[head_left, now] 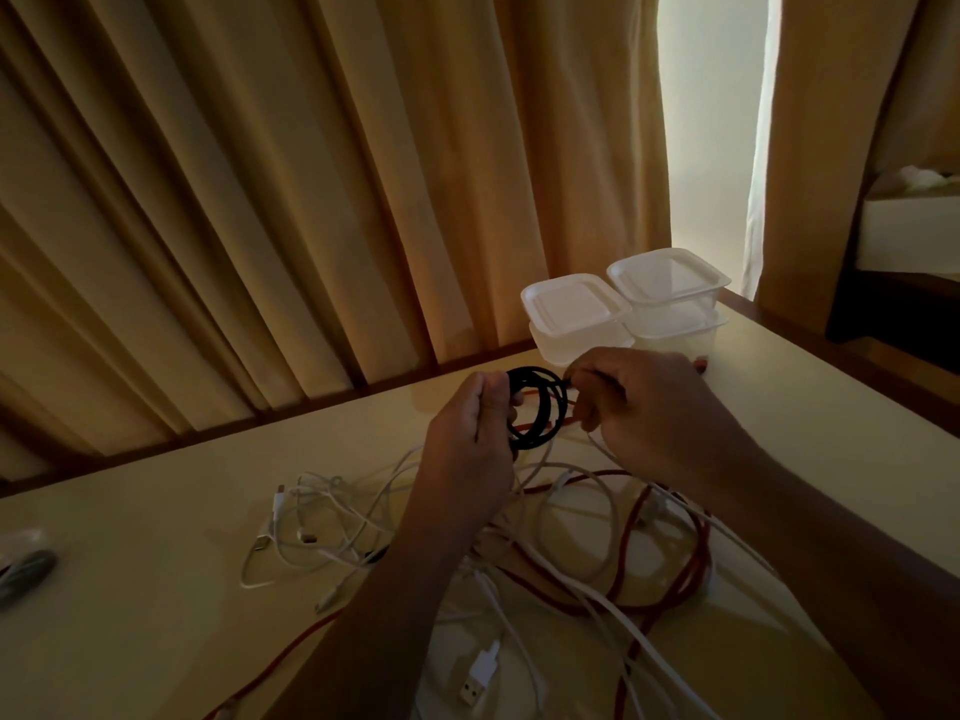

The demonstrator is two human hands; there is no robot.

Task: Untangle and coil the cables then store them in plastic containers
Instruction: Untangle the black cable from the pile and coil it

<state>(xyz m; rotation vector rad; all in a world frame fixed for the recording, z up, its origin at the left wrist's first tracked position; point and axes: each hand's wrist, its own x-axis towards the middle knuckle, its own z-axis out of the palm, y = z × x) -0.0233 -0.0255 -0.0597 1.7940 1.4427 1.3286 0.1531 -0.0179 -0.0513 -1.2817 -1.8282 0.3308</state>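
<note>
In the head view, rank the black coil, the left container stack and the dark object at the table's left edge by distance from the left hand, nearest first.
1. black coil, held in the left hand
2. left container stack, just beyond, to the right
3. dark object, far at the left edge

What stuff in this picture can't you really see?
Head view: what is inside the plastic containers; their lids are on and the walls are cloudy.
Head view: part of the black cable coil and its plugs; the left hand and right hand cover them.
Head view: the dark object; it is blurred and the left edge cuts it off.
Head view: where the red cable ends; the arms cover it and the bottom edge cuts it off.
</note>
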